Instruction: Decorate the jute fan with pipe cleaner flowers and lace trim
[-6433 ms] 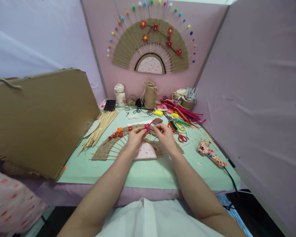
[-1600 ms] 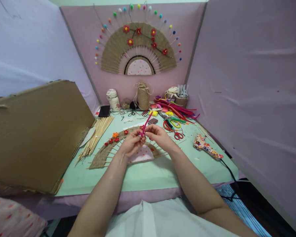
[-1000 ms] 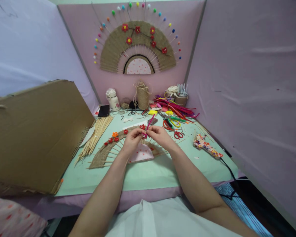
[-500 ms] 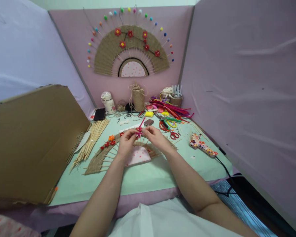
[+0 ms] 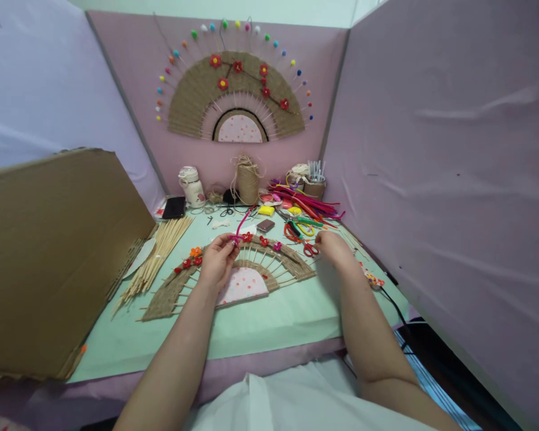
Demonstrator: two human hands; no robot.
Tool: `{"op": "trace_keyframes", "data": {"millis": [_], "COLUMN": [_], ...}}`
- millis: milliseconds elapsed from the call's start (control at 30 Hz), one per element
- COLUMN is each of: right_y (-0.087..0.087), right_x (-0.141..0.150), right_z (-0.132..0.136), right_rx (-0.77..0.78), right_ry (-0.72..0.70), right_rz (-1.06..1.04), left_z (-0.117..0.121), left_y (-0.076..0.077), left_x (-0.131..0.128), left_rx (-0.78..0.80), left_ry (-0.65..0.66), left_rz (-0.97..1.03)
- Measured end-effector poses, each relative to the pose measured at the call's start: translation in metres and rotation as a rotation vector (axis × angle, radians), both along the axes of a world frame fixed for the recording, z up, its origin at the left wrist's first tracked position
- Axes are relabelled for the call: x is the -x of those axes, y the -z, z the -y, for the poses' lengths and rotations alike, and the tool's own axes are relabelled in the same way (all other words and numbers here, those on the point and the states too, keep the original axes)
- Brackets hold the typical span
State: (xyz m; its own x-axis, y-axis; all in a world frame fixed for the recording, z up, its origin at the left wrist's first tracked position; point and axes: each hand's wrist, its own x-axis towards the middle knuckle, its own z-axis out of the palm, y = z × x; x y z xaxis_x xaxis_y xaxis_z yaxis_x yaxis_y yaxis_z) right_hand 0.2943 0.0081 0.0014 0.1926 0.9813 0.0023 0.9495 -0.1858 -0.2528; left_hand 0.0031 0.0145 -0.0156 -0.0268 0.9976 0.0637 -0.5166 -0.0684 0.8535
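Observation:
My left hand [image 5: 218, 260] pinches a magenta pipe cleaner [image 5: 239, 227], bent into loops at the fingertips with one long end standing up. The hand is above a fan [image 5: 161, 299] of twine woven over thin sticks, lying on the table. Red, orange and magenta flowers [image 5: 264, 240] sit along the fan's woven band, and a pink dotted half-round [image 5: 245, 285] forms its base. My right hand [image 5: 336, 250] is beside the handles of the red scissors [image 5: 311, 249], fingers curled and partly turned from view. Whether it touches the scissors or holds anything is unclear.
Bamboo sticks [image 5: 155, 257] lie at left by a cardboard sheet [image 5: 54, 257]. Pliers [image 5: 291, 230], twine [image 5: 248, 182] and coloured pipe cleaners [image 5: 309, 200] are at the back. A flowered glue gun [image 5: 374, 278] lies behind my right forearm. Another fan [image 5: 188, 108] hangs on the wall.
My right hand has let go of the magenta pipe cleaner and moved right to the red scissors. My left hand still holds the pipe cleaner. The view has shifted slightly.

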Motion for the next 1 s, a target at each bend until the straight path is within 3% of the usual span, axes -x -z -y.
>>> {"op": "trace_keyframes", "data": {"millis": [267,400,567,667,800,867,1000], "right_y": [0.024,0.022,0.010,0.004,0.003,0.001,-0.007], "right_x": [0.016,0.015,0.008,0.010,0.034,0.051,0.074], "right_z": [-0.018,-0.012,0.018,0.031,0.031,0.027,0.021], "right_rx": [0.098,0.098,0.090,0.049,0.058,0.078,0.151], "right_ry": [0.013,0.022,-0.023,-0.079,-0.205,-0.335,-0.656], "right_rz": [0.029,0.044,0.008,-0.224,-0.832,-1.054,-1.156], "left_z": [0.002,0.004,0.004,0.004,0.005,0.007,0.010], "left_y": [-0.002,-0.003,-0.004,-0.003,-0.003,-0.004,-0.006], "left_x": [0.001,0.002,0.004,0.004,0.004,0.004,0.003], "left_rx": [-0.016,-0.040,-0.042,-0.053,-0.057,-0.063,-0.084], "left_ry": [0.027,0.071,0.121,0.137,0.154,0.170,0.251], "left_rz": [-0.025,0.005,0.082,0.097,0.097,0.090,0.067]}}
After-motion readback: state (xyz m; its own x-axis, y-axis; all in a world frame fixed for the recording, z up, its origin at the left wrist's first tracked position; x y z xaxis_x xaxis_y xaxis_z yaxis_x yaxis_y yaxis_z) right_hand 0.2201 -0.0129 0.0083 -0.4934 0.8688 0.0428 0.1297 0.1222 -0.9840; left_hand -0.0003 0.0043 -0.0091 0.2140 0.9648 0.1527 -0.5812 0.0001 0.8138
